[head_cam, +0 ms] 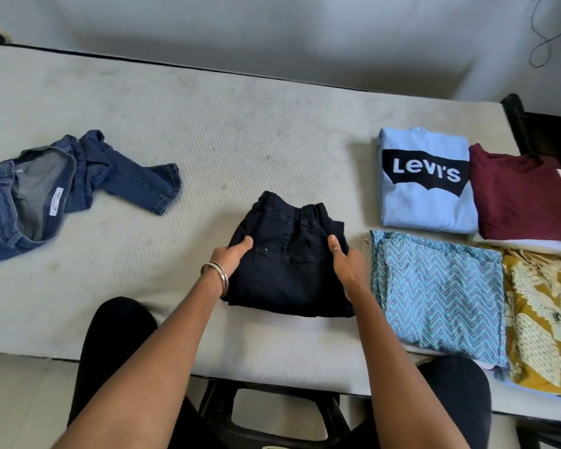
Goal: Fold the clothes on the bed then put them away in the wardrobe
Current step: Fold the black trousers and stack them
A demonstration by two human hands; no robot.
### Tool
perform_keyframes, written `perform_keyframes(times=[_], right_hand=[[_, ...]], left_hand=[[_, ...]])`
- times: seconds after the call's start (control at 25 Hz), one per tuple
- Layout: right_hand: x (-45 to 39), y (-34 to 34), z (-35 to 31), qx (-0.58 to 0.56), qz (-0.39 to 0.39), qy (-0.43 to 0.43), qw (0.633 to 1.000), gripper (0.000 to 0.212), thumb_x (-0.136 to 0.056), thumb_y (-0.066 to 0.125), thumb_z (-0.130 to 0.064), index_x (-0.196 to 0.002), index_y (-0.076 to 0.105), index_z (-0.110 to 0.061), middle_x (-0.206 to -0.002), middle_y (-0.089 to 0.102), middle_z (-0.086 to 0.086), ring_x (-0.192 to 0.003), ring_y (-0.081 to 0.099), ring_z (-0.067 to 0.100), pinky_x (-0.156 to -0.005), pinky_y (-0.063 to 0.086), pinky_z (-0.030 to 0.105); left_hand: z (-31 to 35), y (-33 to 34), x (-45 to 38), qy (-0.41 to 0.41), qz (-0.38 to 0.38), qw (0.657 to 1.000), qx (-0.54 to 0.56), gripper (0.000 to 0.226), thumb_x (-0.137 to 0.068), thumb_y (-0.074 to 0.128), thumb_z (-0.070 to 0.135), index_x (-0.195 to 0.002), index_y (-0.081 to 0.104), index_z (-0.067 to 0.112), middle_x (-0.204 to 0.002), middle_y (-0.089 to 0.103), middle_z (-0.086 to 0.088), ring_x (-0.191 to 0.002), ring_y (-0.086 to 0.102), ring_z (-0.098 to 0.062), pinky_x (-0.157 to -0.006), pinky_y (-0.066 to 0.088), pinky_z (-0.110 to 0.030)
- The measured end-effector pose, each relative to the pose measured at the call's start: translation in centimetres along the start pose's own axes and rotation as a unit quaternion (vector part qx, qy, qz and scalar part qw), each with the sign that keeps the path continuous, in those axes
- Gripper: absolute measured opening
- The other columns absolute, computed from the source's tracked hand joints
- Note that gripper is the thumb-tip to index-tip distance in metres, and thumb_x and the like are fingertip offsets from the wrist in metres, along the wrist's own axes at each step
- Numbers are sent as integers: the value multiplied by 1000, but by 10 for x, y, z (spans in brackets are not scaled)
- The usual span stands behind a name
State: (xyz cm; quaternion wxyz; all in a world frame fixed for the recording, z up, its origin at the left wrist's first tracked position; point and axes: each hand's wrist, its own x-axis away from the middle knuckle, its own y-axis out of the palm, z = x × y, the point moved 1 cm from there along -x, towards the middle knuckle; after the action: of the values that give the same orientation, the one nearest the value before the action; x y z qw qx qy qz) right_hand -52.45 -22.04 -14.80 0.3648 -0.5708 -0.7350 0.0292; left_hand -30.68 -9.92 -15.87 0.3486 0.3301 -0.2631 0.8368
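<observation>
In the middle of the frame a folded pair of black trousers (289, 260) lies on the bed (208, 131), waistband toward the top of the frame. The left hand (230, 256) holds the trousers at their left edge, thumb lying on top of the cloth and the fingers tucked out of sight under or against the side. Two bangles (216, 275) sit on that wrist. The right hand (345, 264) holds the right edge in the same way: the thumb, with a ring on it, rests on top of the cloth, and the other fingers are hidden along the side. So the bundle sits between the two hands, gripped at both sides about midway along its length.

At the left of the frame a pair of blue jeans (62, 186) lies unfolded and crumpled, well apart from the black trousers. On the right side of the frame are four folded pieces: a light blue shirt with a Levi's logo (425, 179) at upper right, a maroon shirt (525, 196) just beside it, a blue zigzag-patterned cloth (434, 293) below, just beside the right hand, and a yellow patterned cloth (544, 322) at the far right edge.

A dark stool (272, 413) stands at the bottom of the frame, near the bed's edge.
</observation>
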Motion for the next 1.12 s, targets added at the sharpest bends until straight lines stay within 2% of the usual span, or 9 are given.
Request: perform_keyframes(times=[0.16, 0.36, 0.56, 0.72, 0.8, 0.88, 1.04, 1.08, 1.12], right_hand=[[12, -55, -23, -30, 37, -91, 995, 50, -96, 49, -54, -111, 63, -9, -106, 65, 3, -100, 58, 20, -84, 45, 34], [20, -185, -11, -13, 154, -186, 970, 57, -91, 50, -58, -75, 53, -3, -68, 49, -4, -69, 44, 12, -64, 41, 41], [6, -293, 67, 9, 206, -129, 970, 55, -91, 43, -60, -93, 64, -9, -93, 70, 5, -92, 64, 26, -86, 51, 49], [-31, -302, 107, 60, 149, -66, 985, 41, -101, 44, -42, -95, 61, -6, -99, 67, 13, -100, 62, 35, -84, 46, 43], [-47, -286, 123, 116, 77, -26, 990, 39, -103, 42, -39, -114, 56, -4, -117, 62, 17, -113, 57, 38, -89, 42, 40], [-54, -276, 133, 149, 57, 1, 987, 44, -104, 40, -36, -130, 46, -1, -131, 55, 23, -120, 51, 42, -89, 39, 38], [-51, -268, 126, 205, 146, 25, 967, 57, -100, 52, -34, -144, 31, -5, -139, 44, 27, -127, 40, 46, -98, 36, 47], [-46, -264, 120, 253, 218, -11, 943, 58, -96, 58, -31, -143, 34, -8, -137, 43, 24, -125, 39, 45, -99, 35, 52], [-40, -258, 113, 288, 279, -79, 913, 55, -91, 63, -27, -138, 41, -10, -133, 45, 21, -121, 41, 42, -96, 39, 55]], left_hand=[[33, 25, 40, 77, -21, 992, 97, 26, -78, 76, 36, -86, 70, 12, -89, 71, -7, -81, 67, -23, -79, 54, -34], [68, 110, 101, 156, -165, 964, 135, 23, -80, 74, 16, -93, 73, -3, -95, 73, -17, -86, 69, -28, -80, 57, -40], [54, 227, 150, 147, -280, 946, 66, 21, -85, 68, 16, -98, 71, 0, -95, 73, -15, -88, 70, -30, -82, 57, -41], [19, 269, 119, 114, -242, 963, -34, 37, -77, 72, 39, -100, 69, 10, -96, 73, -9, -88, 70, -28, -87, 55, -46], [-7, 270, 91, 104, -200, 965, -138, 57, -64, 68, 56, -102, 66, 14, -105, 71, -8, -94, 67, -29, -90, 53, -48], [-18, 268, 74, 97, -160, 967, -171, 50, -68, 63, 55, -99, 63, 16, -110, 68, -11, -97, 64, -32, -91, 52, -49], [-7, 279, 90, 136, -66, 960, -237, 47, -89, 57, 32, -127, 47, 6, -125, 56, -17, -107, 57, -38, -88, 45, -37], [-5, 281, 99, 209, -16, 937, -279, 47, -90, 54, 25, -132, 40, 9, -128, 51, -18, -109, 55, -40, -83, 45, -40], [-3, 283, 106, 337, 40, 876, -341, 50, -89, 54, 21, -135, 37, 14, -131, 46, -17, -112, 52, -41, -81, 45, -44]])
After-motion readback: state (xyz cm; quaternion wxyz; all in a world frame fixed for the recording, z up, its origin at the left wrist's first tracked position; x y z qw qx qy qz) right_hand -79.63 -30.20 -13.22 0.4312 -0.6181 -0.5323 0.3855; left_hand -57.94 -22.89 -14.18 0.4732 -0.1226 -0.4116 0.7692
